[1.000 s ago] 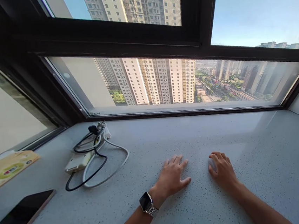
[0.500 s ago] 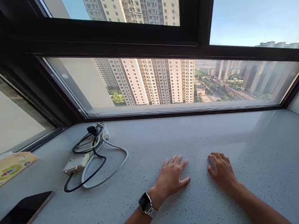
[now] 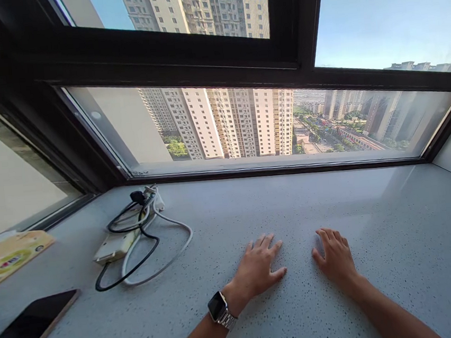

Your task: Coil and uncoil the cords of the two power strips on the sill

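Note:
My left hand [image 3: 260, 264] lies palm down on the speckled white windowsill [image 3: 229, 211], fingers and thumb spread, with nothing in it. A smartwatch [image 3: 218, 307] with a metal band is on that wrist. To its right, my right hand [image 3: 335, 257] rests on the same surface with its fingers slightly curved and the thumb apart from them. No object shows in it, though the underside of the palm is hidden. A gap of bare sill separates the two hands.
Left of my hands lies a white power strip [image 3: 113, 247] with tangled black and white cables [image 3: 178, 256]. A dark phone [image 3: 29, 326] and a yellow tissue pack [image 3: 14, 258] are at the far left. The dark window frame [image 3: 273, 170] borders the sill's back.
My right forefinger has lifted slightly, widening the gap to the thumb. My left hand stays in place. The view has shifted very slightly.

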The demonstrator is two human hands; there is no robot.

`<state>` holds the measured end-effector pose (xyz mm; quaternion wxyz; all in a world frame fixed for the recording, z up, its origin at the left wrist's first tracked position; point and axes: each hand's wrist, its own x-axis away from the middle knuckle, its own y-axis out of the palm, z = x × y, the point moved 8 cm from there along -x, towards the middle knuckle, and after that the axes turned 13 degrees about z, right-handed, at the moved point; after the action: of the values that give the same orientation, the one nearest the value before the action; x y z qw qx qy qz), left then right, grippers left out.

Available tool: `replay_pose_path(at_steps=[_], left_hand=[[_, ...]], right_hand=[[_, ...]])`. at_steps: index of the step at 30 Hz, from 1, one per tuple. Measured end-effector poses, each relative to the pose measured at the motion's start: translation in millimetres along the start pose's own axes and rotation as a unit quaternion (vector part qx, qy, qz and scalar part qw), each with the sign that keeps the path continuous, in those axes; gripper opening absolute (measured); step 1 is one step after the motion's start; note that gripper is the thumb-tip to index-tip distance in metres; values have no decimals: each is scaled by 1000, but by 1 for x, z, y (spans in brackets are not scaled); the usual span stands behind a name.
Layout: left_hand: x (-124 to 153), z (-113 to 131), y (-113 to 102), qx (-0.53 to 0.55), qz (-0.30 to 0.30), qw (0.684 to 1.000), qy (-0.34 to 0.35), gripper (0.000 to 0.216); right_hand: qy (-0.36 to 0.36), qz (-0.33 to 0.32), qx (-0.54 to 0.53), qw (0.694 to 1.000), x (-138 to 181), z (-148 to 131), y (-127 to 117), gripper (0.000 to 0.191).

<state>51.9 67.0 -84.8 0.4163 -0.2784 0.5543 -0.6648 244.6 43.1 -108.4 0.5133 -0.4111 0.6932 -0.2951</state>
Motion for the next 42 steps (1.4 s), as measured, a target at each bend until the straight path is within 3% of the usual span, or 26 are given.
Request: replay_pose_path(at_steps=[15,42], left_hand=[[-1,-5,6,21,33,999,21,67],[-1,-5,8,5,32,999,23,66]], right_hand=[[15,34,15,999,2,8,3,49],[-45,-18,-19,999,2,-11,2,45]])
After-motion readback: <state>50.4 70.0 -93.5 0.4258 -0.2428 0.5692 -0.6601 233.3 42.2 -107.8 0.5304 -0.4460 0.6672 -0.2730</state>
